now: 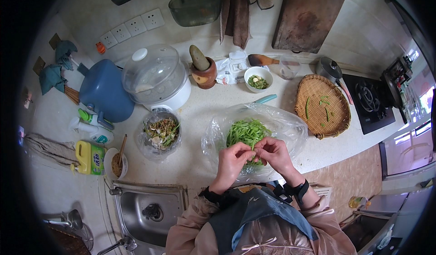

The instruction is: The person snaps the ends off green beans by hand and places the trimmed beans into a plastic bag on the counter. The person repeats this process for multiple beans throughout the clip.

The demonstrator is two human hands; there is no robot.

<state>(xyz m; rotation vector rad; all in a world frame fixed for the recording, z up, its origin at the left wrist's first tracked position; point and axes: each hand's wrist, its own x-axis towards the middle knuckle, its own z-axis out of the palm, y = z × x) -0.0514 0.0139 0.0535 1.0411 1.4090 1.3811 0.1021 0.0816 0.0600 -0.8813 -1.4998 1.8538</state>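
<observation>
Both my hands meet above a heap of cut green vegetable strips [247, 131], which lies in a clear plastic bag [289, 125] spread on the counter. My left hand [234, 161] pinches a small green piece between thumb and forefinger. Opposite it, my right hand [274, 154] has thumb and fingers closed on the same small piece, their tips touching or almost touching the left ones. The piece is mostly hidden by the fingertips. Just behind the bag, the turquoise handle [266, 98] of some tool shows; its other end is hidden under the plastic.
A bag-lined bowl of scraps [160, 132] stands left, near a steamer [155, 81]. Behind are a mortar with pestle [204, 71] and a white bowl of chopped greens [258, 79]. A wicker basket [323, 107] with some green pieces and a gas hob [366, 101] are right; a sink [150, 217] is front left.
</observation>
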